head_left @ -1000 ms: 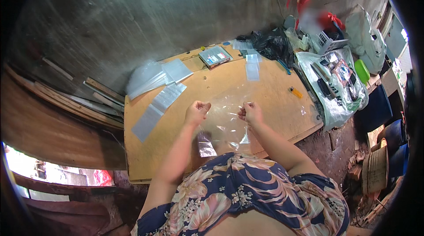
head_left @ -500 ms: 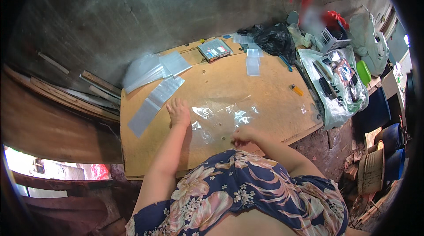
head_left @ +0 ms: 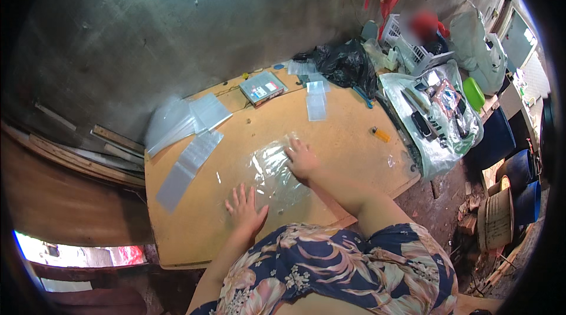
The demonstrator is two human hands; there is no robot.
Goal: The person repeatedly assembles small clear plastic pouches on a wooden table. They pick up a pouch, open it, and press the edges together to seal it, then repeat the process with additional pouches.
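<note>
Head view: nearest is our floral top (head_left: pixel 312 262), right up against the table (head_left: pixel 183 229). Our left hand (head_left: pixel 245 209) lies palm-down, fingers spread, gripping nothing. Our right hand (head_left: pixel 302 160) is farther out, palm-down, fingers fanned, no pinch visible.

Risk, our read: the clear plastic film (head_left: pixel 271 164) looks thin and rumpled, so uneven pressure from our palms could drag it skewed or set creases.

Position: film lies on the tabletop, up and right of our left hand, mostly left of and nearer than our right hand, which looks to rest on its right side. We can't tell if our left fingers touch it; the edge there is too transparent.

Farther out: clear pouch strip (head_left: pixel 190 166) left, orange lighter (head_left: pixel 380 134) right, then flat box (head_left: pixel 263 88) and black bag (head_left: pixel 351 70).
</note>
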